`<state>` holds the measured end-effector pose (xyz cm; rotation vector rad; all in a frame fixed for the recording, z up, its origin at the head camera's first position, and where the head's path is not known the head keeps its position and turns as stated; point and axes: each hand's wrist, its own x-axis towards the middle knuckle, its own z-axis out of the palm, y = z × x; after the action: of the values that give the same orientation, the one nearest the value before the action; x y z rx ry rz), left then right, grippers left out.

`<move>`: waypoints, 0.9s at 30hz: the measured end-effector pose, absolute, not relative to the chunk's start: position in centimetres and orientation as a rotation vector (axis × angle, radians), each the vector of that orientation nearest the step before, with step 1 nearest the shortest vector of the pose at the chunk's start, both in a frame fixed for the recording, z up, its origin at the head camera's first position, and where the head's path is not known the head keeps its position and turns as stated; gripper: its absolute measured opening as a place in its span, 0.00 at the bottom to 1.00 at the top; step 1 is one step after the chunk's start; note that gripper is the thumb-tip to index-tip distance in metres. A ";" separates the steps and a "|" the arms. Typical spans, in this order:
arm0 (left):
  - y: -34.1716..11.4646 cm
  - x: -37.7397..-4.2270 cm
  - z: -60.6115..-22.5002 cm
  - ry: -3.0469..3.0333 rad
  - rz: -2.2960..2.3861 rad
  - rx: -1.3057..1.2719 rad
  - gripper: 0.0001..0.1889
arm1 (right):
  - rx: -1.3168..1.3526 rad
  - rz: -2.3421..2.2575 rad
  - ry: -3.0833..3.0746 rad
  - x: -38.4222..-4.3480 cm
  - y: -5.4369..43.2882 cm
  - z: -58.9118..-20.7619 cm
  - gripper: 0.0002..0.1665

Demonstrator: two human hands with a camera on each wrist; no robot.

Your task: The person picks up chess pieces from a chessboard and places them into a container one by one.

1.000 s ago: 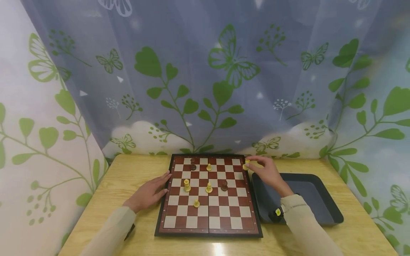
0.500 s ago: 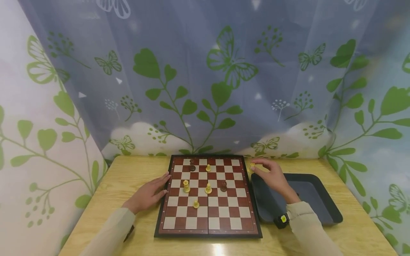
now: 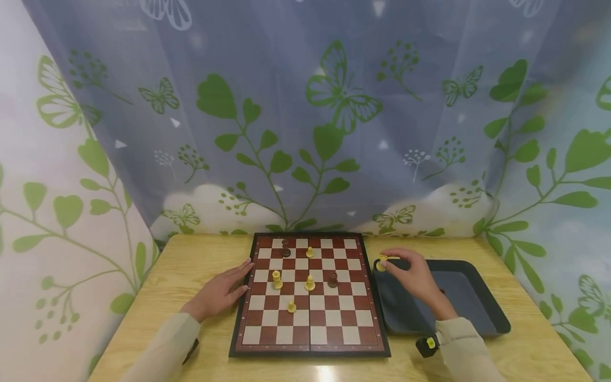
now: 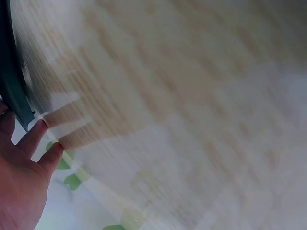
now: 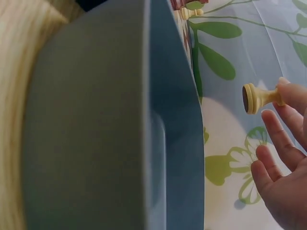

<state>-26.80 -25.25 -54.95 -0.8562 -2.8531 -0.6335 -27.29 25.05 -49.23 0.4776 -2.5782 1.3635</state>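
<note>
My right hand pinches a pale yellow chess piece between thumb and fingertips, over the far left corner of the dark tray. In the right wrist view the piece lies sideways in the picture, its round dark-bottomed base showing and its top covered by the fingers. My left hand rests with extended fingers at the left edge of the chessboard. On the board stand a tall yellow piece, several smaller yellow pieces such as a pawn, and two dark pieces, one at the right.
The tray stands directly right of the board on the wooden table. Partly behind my right wrist, a small dark object shows in the tray. A patterned curtain hangs behind the table's far edge.
My right hand has carried the yellow chess piece from the board's far right edge rightward and nearer, over the tray corner. The left hand has stayed at the board's edge.
</note>
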 end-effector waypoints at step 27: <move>-25.3 -26.8 -55.0 -2.841 -0.635 -0.876 0.32 | 0.245 1.307 -2.508 -20.9 26.4 -51.4 0.16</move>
<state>-26.84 -25.25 -54.96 -0.8763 -2.8415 -0.6351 -20.85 26.38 -51.39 0.2453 -2.5079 1.3073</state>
